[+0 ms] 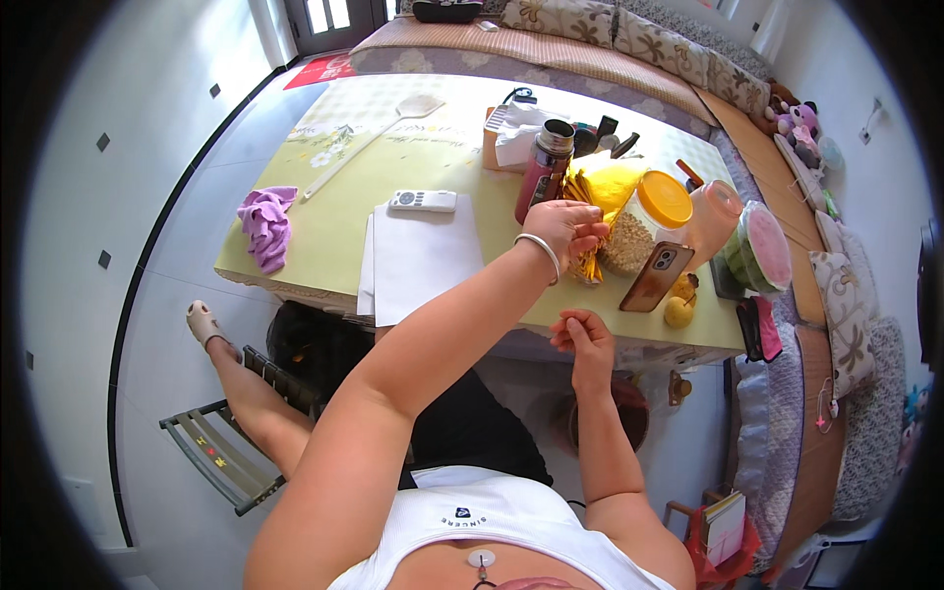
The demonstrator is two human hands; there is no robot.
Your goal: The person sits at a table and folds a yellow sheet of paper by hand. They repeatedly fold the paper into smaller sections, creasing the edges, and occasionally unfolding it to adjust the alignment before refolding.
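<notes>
Left hand (565, 231) over the table (334, 226), fingers half-curled, close together, beside the yellow packet (612, 180) and lidded jar (639, 224); right hand (587, 342) at the near edge, fingers curled, any pinch indeterminable; phone (657, 277) tilted toward the near right corner

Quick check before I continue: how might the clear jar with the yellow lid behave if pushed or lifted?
The clear jar would probably roll if knocked over, since its yellow lid and body look round. Its smooth, shiny wall may feel slippery. The small pale pieces inside look loose, so they'd likely shift when it tilts.
</notes>
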